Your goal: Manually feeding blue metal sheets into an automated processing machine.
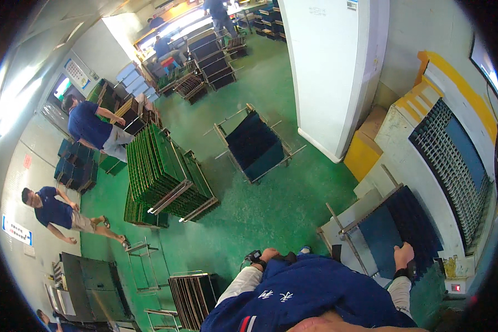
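Observation:
My right hand [404, 255] is closed at the edge of a dark blue flat panel [379, 238] in a metal rack at the right. Several more dark panels [412, 221] stand close together beside it. The rack's metal rods [351, 249] stick out on its left side. My left hand [269, 254] is near my waist, with a dark device on its wrist. A dark shape lies against that hand, and its fingers are mostly hidden.
A machine with a slatted metal bed [454, 171] stands right of the rack, near a tall white cabinet [337, 72]. Racks of green panels [166, 171] and dark panels [254, 144] stand on the green floor. A person walks [61, 210] at the left; another [94, 124] works by racks.

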The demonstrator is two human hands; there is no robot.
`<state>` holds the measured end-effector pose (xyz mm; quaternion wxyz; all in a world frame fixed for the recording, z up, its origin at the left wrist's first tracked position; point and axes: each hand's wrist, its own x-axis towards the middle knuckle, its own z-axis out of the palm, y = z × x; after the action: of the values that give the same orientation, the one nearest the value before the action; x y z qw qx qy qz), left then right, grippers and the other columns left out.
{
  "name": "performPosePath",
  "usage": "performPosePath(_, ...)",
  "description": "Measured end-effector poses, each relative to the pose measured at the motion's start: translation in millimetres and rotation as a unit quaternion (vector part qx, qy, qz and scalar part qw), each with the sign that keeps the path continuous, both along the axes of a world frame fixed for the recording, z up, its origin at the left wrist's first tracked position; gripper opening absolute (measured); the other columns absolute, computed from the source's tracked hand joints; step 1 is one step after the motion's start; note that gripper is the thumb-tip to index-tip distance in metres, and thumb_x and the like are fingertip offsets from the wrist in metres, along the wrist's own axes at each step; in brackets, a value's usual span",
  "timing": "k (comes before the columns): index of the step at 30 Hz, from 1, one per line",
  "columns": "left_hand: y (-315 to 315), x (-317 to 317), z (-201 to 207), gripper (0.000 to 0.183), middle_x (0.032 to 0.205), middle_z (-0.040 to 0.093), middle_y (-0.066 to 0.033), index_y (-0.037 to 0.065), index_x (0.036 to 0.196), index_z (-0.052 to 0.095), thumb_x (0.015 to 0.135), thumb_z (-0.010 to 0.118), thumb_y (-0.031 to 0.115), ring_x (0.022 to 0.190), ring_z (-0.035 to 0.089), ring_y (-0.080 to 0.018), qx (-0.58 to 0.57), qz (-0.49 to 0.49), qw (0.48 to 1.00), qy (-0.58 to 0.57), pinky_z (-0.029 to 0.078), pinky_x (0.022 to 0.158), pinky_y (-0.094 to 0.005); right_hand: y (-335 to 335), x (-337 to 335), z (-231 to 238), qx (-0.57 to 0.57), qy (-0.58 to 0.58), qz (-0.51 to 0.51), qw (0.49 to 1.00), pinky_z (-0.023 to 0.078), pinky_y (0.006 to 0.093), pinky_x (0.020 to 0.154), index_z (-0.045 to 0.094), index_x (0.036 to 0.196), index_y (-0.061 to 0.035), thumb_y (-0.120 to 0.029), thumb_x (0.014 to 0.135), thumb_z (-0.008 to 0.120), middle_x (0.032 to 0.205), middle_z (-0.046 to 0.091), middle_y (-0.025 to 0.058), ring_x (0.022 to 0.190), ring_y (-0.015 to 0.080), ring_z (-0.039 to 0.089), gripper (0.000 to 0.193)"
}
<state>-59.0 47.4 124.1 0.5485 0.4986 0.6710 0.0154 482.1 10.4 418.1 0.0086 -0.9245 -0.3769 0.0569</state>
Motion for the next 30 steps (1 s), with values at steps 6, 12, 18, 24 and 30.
performPosePath(6, -1.7, -0.2, -9.7, 0.03, 0.078, 0.064, -0.0076, 0.009, 0.079, 0.066, 0.063, 0.062, 0.034, 0.074, 0.061, -0.0225, 0.02, 0.022, 1.0, -0.007, 0.047, 0.068, -0.0302, -3.7, 2.4, -0.8, 0.008, 0.0, 0.013, 1.0, 0.046, 0.0395, 0.071, 0.061, 0.089, -0.0012, -0.021, 0.062, 0.071, 0.087, 0.061, 0.0176, 0.083, 0.0329, 0.059, 0.035)
performPosePath(12, -2.4, -5.8, -25.4, 0.031, 0.079, 0.064, -0.0076, 0.01, 0.078, 0.067, 0.063, 0.061, 0.036, 0.074, 0.061, -0.0227, 0.073, -0.051, 0.996, -0.026, 0.047, 0.068, -0.0306, -3.6, 4.3, -2.9, 0.015, -0.006, 0.028, 0.999, 0.046, 0.0404, 0.069, 0.061, 0.088, -0.0013, -0.021, 0.064, 0.069, 0.086, 0.061, 0.0179, 0.081, 0.0337, 0.059, 0.032)
performPosePath(18, -2.7, -2.0, -12.5, 0.031, 0.077, 0.064, -0.0077, 0.01, 0.078, 0.066, 0.063, 0.06, 0.036, 0.073, 0.061, -0.0225, 0.069, -0.046, 0.996, -0.014, 0.047, 0.066, -0.0295, -4.8, 3.8, 0.7, 0.02, 0.008, 0.012, 1.0, 0.046, 0.0384, 0.073, 0.061, 0.092, -0.0007, -0.02, 0.06, 0.072, 0.088, 0.061, 0.018, 0.084, 0.0325, 0.059, 0.039)
performPosePath(24, -8.4, -7.1, -29.1, 0.032, 0.076, 0.064, -0.0075, 0.008, 0.078, 0.066, 0.064, 0.059, 0.036, 0.07, 0.061, -0.0207, 0.152, -0.099, 0.982, -0.051, 0.047, 0.066, -0.029, -2.9, 6.9, -0.3, 0.007, 0.007, 0.009, 1.0, 0.046, 0.0383, 0.074, 0.061, 0.092, 0.0002, -0.02, 0.06, 0.071, 0.089, 0.061, 0.0183, 0.085, 0.0323, 0.059, 0.04)
performPosePath(30, -8.2, -1.5, -22.7, 0.034, 0.078, 0.064, -0.0088, 0.007, 0.079, 0.066, 0.064, 0.059, 0.037, 0.073, 0.061, -0.0223, 0.082, -0.057, 0.995, -0.001, 0.046, 0.067, -0.0309, -2.6, 7.9, 0.1, 0.024, 0.001, 0.032, 0.999, 0.046, 0.0389, 0.074, 0.061, 0.091, 0.0006, -0.02, 0.059, 0.07, 0.09, 0.061, 0.0191, 0.086, 0.0329, 0.058, 0.039)
